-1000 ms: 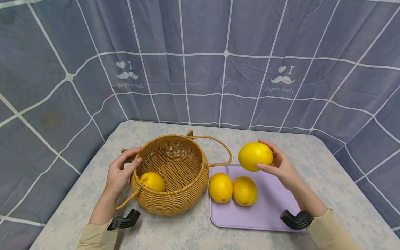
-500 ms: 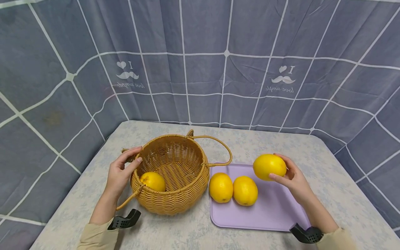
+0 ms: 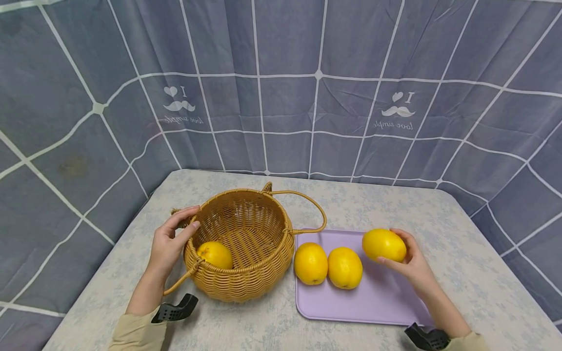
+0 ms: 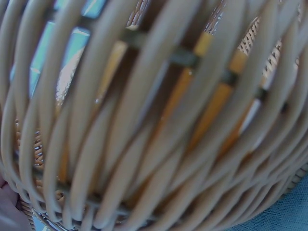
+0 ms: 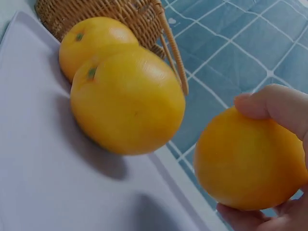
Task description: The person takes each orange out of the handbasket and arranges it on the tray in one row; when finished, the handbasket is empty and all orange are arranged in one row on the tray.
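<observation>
Wicker basket [image 3: 246,287], head view: one yellow fruit [image 3: 215,255] inside, rim gripped by the left hand [image 3: 168,243]; lilac tray [image 3: 351,308] beside it, bearing two yellow fruits [image 3: 345,268]; right hand [image 3: 412,263] grasps a fourth fruit [image 3: 384,245], raised over the tray. Left wrist: basket weave [image 4: 159,120], close. Right wrist: I see thumb [image 5: 269,103] and fingers round that fruit.

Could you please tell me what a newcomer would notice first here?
Probably the bright yellow fruit in the right hand, held over the lilac tray, where two more fruits sit. Next, left of the tray, the wicker basket with one fruit inside and the left hand at its rim.
</observation>
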A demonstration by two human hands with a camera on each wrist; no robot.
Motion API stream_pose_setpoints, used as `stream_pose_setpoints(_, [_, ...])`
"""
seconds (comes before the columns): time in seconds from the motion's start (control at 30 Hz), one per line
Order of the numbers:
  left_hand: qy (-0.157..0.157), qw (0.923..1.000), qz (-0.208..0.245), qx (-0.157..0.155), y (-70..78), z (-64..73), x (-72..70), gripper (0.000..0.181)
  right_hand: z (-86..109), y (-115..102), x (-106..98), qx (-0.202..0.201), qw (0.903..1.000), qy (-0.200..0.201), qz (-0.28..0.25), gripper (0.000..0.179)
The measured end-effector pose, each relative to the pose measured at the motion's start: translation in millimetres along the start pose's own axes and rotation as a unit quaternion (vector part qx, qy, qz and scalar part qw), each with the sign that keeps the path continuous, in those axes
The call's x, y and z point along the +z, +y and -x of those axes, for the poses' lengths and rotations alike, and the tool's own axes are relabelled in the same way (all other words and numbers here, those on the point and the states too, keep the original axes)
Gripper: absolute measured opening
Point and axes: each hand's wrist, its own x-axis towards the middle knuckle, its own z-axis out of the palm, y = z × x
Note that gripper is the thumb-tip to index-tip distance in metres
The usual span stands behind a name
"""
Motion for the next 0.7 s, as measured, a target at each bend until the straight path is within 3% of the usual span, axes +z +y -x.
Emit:
stream_pose_setpoints(0.23, [-0.001, 1.0000, 0.003, -0.003, 0.7, 0.3, 0.1, 0.031, 0.2, 9, 1, 0.040, 0.9964, -0.006, 0.075, 0.081])
stream_pose_setpoints(0.7, [-0.003, 1.0000, 0.000, -0.008, 1.3, 0.5, -0.3, 0.031, 3.3, 21, 3, 0.039, 0.9941, -0.039, 0.094, 0.079])
